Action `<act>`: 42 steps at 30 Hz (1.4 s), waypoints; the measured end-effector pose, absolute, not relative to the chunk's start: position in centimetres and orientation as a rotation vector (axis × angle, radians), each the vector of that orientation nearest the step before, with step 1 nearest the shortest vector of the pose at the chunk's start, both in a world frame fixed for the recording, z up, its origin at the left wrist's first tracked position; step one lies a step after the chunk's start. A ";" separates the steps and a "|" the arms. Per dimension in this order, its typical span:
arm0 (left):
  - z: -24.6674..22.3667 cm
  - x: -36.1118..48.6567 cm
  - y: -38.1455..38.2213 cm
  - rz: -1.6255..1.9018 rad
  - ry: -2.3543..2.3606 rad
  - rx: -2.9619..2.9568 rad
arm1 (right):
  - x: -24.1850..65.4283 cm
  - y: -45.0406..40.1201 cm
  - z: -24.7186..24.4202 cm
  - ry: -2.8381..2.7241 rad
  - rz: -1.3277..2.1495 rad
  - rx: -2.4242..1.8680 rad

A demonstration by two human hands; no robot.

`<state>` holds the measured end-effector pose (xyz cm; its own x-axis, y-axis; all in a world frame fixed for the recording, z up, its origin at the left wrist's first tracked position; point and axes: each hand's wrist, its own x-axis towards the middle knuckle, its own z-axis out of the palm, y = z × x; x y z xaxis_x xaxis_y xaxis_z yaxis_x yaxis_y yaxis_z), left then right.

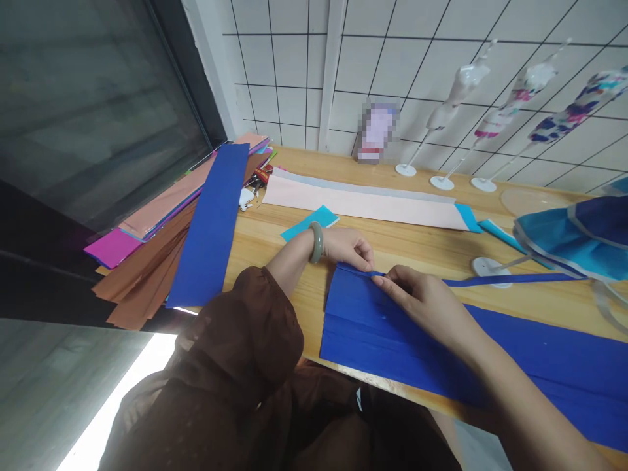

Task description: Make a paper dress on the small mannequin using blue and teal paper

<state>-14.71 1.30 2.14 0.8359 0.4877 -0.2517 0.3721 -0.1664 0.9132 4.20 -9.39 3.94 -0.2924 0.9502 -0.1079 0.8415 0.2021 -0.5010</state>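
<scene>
A long sheet of dark blue crepe paper (373, 330) lies along the near edge of the wooden table (275, 242), with fold lines near its left end. My left hand (349, 247), a green bangle on its wrist, pinches the sheet's far edge. My right hand (424, 302) rests on the paper just to the right, its fingertips pressing the same folded edge. A thin blue strip (515, 279) runs off to the right from that edge.
Another blue sheet (209, 229) lies at the left beside brown, pink and magenta paper (147, 261). A long pale pink sheet (363, 203) and turquoise pieces (309, 222) lie beyond. Small mannequins on stands (441, 118) line the tiled wall; a blue paper dress (569, 239) is at right.
</scene>
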 end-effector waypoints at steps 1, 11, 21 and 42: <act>2.1 -14.7 1.3 0.117 0.654 1.773 | 4.2 -9.4 3.9 -2.245 0.714 -1.716; 2.1 -14.7 1.2 0.126 0.617 1.706 | 4.2 -9.4 3.7 -2.199 0.739 -1.709; 2.4 -15.6 1.8 0.043 0.585 1.689 | 4.3 -9.5 3.4 -2.160 0.733 -1.720; 2.3 -15.9 2.0 0.108 0.528 1.607 | 3.6 -9.2 3.7 -2.214 0.727 -1.700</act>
